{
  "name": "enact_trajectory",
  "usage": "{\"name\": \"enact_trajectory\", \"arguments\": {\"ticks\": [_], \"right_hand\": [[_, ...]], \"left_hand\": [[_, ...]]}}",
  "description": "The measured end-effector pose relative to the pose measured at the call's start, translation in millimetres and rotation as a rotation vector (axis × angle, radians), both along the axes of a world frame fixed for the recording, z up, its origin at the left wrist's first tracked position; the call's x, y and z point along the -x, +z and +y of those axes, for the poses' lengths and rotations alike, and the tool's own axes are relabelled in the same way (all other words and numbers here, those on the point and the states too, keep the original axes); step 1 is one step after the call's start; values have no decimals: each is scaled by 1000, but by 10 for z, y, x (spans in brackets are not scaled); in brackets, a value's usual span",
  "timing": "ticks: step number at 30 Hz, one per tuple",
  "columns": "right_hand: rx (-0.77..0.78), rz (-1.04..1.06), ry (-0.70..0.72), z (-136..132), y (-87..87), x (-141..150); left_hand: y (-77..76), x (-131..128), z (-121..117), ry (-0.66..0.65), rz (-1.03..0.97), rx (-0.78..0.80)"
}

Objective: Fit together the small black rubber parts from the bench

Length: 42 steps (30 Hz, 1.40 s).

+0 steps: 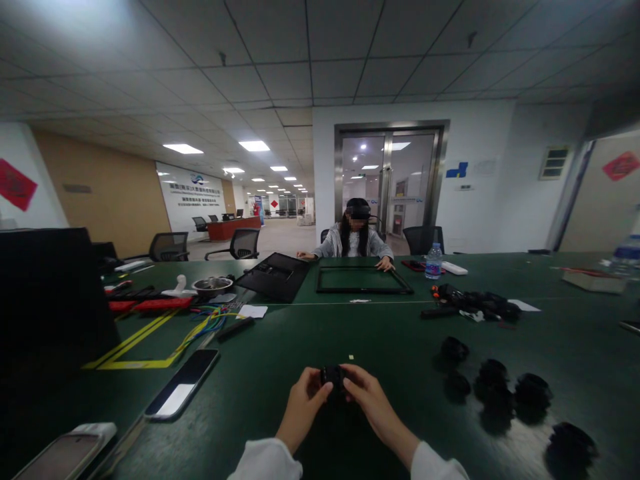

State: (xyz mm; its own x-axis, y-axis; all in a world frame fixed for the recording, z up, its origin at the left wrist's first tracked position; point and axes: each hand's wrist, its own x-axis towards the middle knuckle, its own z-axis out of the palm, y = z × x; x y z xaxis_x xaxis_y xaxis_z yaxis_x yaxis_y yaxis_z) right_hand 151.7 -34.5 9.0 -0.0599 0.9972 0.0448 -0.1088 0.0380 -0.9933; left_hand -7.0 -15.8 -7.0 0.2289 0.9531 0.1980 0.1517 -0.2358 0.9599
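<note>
Between my two hands is a small black part [333,377], roughly round, held just over the green table [280,340]. My left hand [305,400] grips its left side with thumb and fingers. On the other side my right hand [367,397] pinches it the same way. The fingers cover much of it, so its exact kind cannot be made out. To the right stand several black round parts [533,393] of a similar look. A tiny pale yellow square [351,357] lies just beyond my hands.
Left are a phone [183,385], another phone [65,457], coloured wires [207,323], a metal bowl [213,285] and a dark monitor [50,307]. Across the table a person [355,233] touches a black frame [365,291]. Farther right are a water bottle [433,261] and a black pile [475,301].
</note>
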Motion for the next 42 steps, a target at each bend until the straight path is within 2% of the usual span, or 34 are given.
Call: {"name": "enact_trajectory", "arguments": {"ticks": [8,12,19,24,33,37,42], "right_hand": [[-17,-82,59,-43,64,11],[-20,-111,81,-53,84,13],[-61,-69,21,16,-21,12],[-55,-55,12,32,-64,22],[-3,-149,66,-73,118,59],[15,-173,70,-120,174,77],[32,-166,46,-136,222,79]], "left_hand": [[-1,21,2,91,-83,-14],[9,21,7,99,-37,-44],[-2,26,-8,15,-34,-130],[-53,39,16,-21,-130,-32],[72,107,-97,72,37,-59],[109,95,-121,29,48,-48],[77,93,-113,-11,-26,-7]]}}
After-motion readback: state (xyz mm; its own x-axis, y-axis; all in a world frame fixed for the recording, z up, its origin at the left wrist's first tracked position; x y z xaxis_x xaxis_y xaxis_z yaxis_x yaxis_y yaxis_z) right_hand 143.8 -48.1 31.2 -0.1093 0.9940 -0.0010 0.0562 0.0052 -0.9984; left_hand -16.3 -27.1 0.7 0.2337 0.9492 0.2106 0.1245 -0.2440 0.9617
